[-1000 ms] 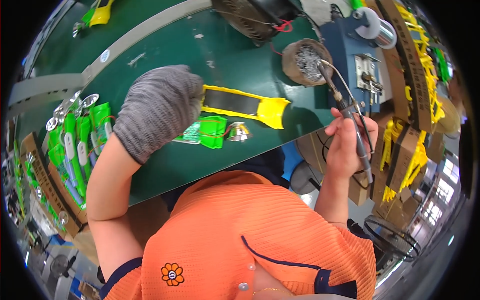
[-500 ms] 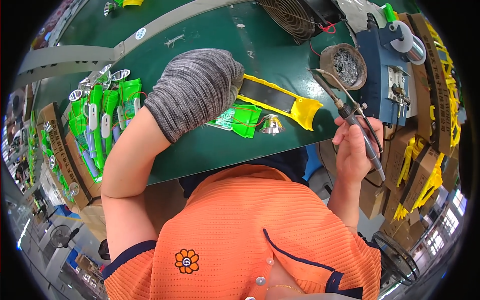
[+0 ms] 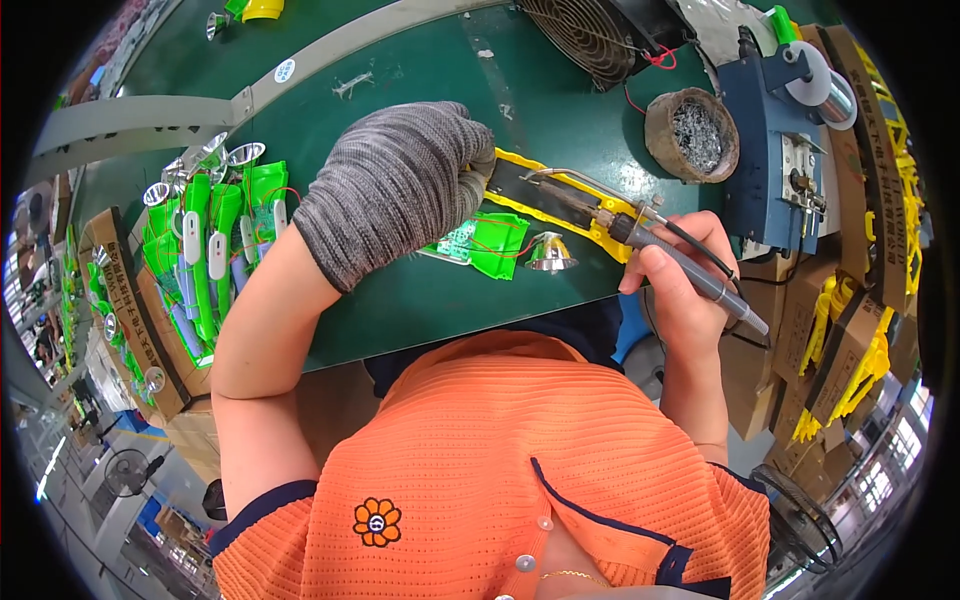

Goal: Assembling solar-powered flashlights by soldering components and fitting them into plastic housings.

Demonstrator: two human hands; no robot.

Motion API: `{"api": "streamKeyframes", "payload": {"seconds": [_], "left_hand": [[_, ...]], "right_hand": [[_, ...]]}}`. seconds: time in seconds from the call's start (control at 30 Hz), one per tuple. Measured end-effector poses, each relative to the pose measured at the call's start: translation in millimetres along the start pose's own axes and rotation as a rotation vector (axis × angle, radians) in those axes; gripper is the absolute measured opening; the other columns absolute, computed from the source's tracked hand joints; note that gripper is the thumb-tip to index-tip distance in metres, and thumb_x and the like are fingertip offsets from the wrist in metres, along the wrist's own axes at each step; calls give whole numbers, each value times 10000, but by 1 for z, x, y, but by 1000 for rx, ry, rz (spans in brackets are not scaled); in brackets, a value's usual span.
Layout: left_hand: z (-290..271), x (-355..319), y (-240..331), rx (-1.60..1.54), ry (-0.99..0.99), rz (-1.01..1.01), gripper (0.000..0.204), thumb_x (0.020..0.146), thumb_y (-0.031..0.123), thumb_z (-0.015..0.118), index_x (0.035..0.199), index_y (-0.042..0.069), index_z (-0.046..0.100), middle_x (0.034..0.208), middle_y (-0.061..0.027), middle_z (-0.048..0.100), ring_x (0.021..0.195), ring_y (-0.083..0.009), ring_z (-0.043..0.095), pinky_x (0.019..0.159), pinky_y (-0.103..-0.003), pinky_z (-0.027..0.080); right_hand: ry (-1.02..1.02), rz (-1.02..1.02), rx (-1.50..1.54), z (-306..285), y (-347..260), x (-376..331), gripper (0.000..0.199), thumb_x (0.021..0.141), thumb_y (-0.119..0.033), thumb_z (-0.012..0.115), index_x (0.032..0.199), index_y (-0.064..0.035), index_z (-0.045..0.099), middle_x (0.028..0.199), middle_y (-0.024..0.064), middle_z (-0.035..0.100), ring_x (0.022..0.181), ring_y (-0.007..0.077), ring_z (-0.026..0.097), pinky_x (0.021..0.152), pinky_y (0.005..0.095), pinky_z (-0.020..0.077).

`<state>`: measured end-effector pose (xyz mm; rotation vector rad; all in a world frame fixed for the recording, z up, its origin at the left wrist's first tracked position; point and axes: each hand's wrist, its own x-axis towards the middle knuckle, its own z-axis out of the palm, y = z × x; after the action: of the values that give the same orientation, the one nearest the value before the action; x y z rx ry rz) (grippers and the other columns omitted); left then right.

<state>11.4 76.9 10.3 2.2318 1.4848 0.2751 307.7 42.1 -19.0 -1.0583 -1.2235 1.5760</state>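
A knitted grey glove covers my left hand. Its fingers are closed at the left end of a yellow plastic casing half with a dark inner face. The fingertips are partly hidden behind the glove. My right hand grips a soldering iron by its grey handle. A curved metal solder-feed tube runs along the iron, and its tip reaches over the yellow casing. Nearer to me lies a green casing with a circuit board and red wires, partly under my left hand. Beside it rests a silver reflector cup.
On the right stand a blue soldering station with a solder spool and a round bowl of metal scraps. A black fan is behind. Several green casings are piled left. Cardboard boxes hold yellow parts.
My right hand has brought the soldering iron leftward, from beside the bowl to over the yellow casing. My left hand has stayed almost in place.
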Motion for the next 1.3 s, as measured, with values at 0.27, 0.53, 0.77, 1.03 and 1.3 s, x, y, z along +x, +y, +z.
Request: {"api": "streamKeyframes", "payload": {"seconds": [0.27, 0.53, 0.77, 1.03, 1.3], "left_hand": [[18, -8, 5, -173, 217, -88, 99, 834, 27, 776, 916, 43, 722, 844, -84, 654, 743, -200, 662, 692, -307, 550], [20, -6, 12, -298, 284, -119, 102, 822, 139, 784, 874, 73, 726, 853, -126, 682, 802, -314, 704, 717, -399, 592], [23, -4, 12, -300, 283, -111, 101, 826, 139, 778, 874, 69, 723, 848, -127, 681, 793, -312, 701, 719, -404, 593], [26, -5, 13, -320, 292, -95, 101, 823, 136, 777, 874, 64, 726, 851, -129, 681, 796, -313, 701, 720, -403, 593], [24, -4, 14, -262, 283, -81, 114, 802, 23, 770, 891, 35, 699, 849, -85, 654, 735, -206, 661, 700, -317, 558]], "right_hand": [[73, -21, -11, 8, -3, -6, 205, 922, -1, 753, 1024, 0, 575, 911, 87, 689, 732, 126, 693, 661, 269, 565], [85, -46, -49, 12, -3, -4, 200, 919, 8, 752, 1025, 2, 582, 917, 86, 699, 722, 115, 694, 636, 254, 555], [100, -28, -52, 11, -3, -5, 201, 921, 1, 758, 1022, -1, 584, 907, 86, 705, 727, 113, 693, 636, 248, 550], [106, -19, -58, 13, -3, -6, 199, 921, -2, 760, 1018, -3, 586, 893, 83, 706, 726, 110, 691, 645, 248, 552], [102, -7, -70, 11, -2, -3, 200, 920, -3, 762, 1021, 2, 590, 892, 84, 710, 730, 110, 691, 658, 252, 559]]}}
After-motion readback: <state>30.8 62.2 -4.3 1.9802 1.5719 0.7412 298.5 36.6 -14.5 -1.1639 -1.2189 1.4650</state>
